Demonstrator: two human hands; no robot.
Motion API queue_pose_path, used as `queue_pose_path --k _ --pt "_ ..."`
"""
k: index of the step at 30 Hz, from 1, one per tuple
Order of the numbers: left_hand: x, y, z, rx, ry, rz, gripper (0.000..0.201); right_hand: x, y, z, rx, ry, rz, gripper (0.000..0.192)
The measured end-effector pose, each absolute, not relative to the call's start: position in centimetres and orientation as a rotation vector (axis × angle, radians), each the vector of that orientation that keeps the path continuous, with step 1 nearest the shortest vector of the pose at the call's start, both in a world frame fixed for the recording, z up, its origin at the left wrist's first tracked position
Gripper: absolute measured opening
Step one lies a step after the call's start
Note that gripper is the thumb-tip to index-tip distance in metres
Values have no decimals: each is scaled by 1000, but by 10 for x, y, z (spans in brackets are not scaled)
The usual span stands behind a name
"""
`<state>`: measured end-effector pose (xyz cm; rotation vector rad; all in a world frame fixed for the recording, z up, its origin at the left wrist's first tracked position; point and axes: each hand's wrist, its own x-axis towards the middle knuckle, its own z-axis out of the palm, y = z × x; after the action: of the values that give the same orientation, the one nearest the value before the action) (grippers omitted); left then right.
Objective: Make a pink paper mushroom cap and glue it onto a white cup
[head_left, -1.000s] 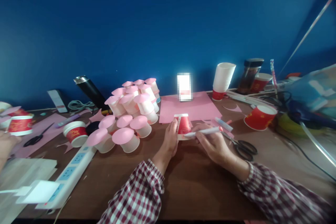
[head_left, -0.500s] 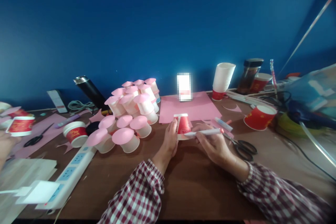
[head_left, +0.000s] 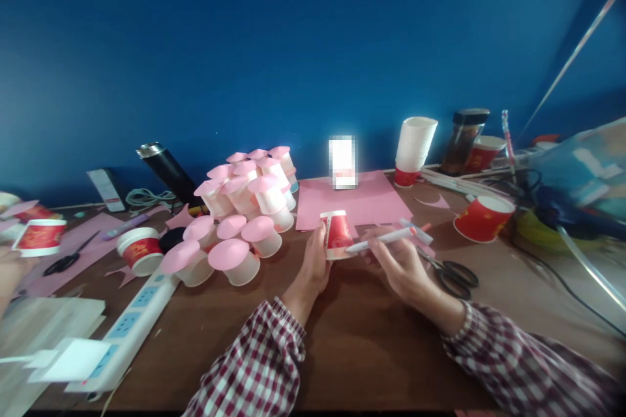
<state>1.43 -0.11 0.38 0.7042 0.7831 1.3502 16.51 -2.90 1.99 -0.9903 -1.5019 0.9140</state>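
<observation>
Upturned red cup (head_left: 336, 235), lifted just off the pink sheet (head_left: 352, 201) at mid-table (head_left: 342, 339), pinched at its side by left hand (head_left: 315, 260). Pen (head_left: 384, 239) gripped in closed right hand (head_left: 398, 267), tip touching the cup wall. Best done with cup pinned firm, pen tip light, strokes short. Against half a second earlier: cup raised and tipped, pen angled steeper.

Both forearms in checked sleeves reached forward from the near edge of the table, converging toward its middle. The left hand (head_left: 315, 260) stood on its edge, fingers curled in a grip. The right hand (head_left: 398, 264) lay palm down, fingers pinched shut.
</observation>
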Motion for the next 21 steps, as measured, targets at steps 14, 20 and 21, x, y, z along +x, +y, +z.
queue_pose_path --k 14,20,21 --pt "13 0 3 709 762 1325 39 161 -28 21 -962 -1320 1119 27" --pt "13 -1 4 723 733 1336 39 162 -28 20 -962 -1364 1107 26" --pt "13 -1 4 726 739 1331 39 162 -28 19 -952 -1367 1124 26"
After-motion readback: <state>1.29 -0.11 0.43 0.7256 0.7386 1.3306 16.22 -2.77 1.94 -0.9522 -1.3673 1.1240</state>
